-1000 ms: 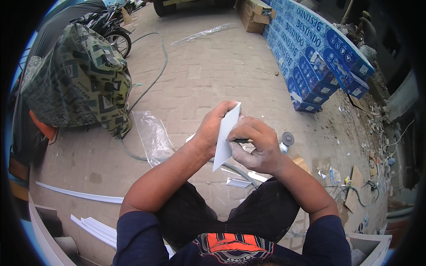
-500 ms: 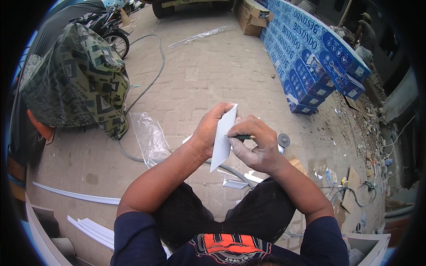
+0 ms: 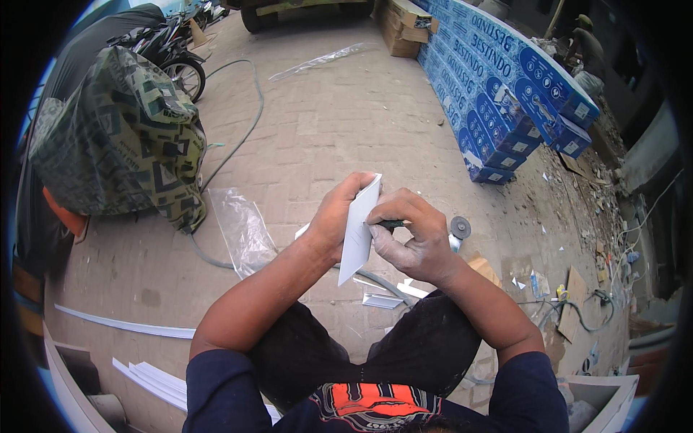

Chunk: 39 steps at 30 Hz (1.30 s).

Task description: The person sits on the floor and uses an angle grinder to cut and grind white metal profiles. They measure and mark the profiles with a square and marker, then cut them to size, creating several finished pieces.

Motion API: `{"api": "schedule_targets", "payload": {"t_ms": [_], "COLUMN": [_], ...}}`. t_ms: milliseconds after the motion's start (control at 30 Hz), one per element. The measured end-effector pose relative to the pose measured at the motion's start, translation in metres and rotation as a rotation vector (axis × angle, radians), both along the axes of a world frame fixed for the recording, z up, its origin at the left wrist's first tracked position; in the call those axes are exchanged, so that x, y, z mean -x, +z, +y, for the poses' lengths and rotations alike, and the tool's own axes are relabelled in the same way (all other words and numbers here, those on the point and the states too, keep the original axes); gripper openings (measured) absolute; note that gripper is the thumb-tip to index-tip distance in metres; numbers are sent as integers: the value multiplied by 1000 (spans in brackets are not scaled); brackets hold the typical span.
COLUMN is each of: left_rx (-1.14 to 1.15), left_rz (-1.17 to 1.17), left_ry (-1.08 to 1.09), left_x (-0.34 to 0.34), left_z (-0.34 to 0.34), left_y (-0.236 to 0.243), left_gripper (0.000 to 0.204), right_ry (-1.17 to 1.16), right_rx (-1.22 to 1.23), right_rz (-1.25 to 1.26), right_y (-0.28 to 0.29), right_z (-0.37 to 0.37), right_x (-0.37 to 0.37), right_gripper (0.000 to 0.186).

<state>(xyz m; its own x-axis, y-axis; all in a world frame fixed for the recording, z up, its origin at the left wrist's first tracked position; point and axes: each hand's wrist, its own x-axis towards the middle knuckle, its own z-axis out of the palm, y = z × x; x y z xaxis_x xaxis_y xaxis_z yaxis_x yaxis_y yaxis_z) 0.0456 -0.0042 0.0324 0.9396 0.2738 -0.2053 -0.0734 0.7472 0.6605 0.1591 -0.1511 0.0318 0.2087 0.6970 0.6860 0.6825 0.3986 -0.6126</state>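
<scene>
My left hand [image 3: 332,213] is wrapped round a white, flat trim piece [image 3: 356,238], which is held tilted almost upright. My right hand [image 3: 411,242] pinches a short dark pencil [image 3: 395,224] against the face of that piece, where faint lines show. Just beyond my right wrist lies an angle grinder [image 3: 458,232] with a grey disc on top. Short white offcuts [image 3: 382,301] lie on the paving below my hands, beside a grey hose [image 3: 212,260]. A clear plastic sheet [image 3: 232,220] is left of my hands.
Covered bundles [image 3: 115,144] and motorbikes [image 3: 180,68] line the left. Blue long boxes [image 3: 498,94], brown cartons [image 3: 401,40] and another person [image 3: 588,54] are at right and back. A vehicle wheel [image 3: 251,20] is far ahead. White strips [image 3: 148,379] lie lower left; cables and debris, right.
My hands and the white piece have shifted slightly left and down. The other person, at the upper right, has come further into clear sight.
</scene>
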Motion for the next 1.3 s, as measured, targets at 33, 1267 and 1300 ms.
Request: {"api": "schedule_targets", "payload": {"t_ms": [33,1267,1300], "left_rx": [-9,-467,-473], "left_rz": [-5,-540,-533], "left_ry": [12,786,776], "left_x": [0,16,53], "left_z": [2,33,47], "left_y": [-2,61,66], "left_gripper": [32,24,25], "right_ry": [-3,16,-43], "right_rx": [3,144,166], "right_rz": [10,388,349], "right_y": [-1,-33,-31], "right_z": [0,-21,-26], "right_x": [0,-20,-23], "right_gripper": [20,57,57]}}
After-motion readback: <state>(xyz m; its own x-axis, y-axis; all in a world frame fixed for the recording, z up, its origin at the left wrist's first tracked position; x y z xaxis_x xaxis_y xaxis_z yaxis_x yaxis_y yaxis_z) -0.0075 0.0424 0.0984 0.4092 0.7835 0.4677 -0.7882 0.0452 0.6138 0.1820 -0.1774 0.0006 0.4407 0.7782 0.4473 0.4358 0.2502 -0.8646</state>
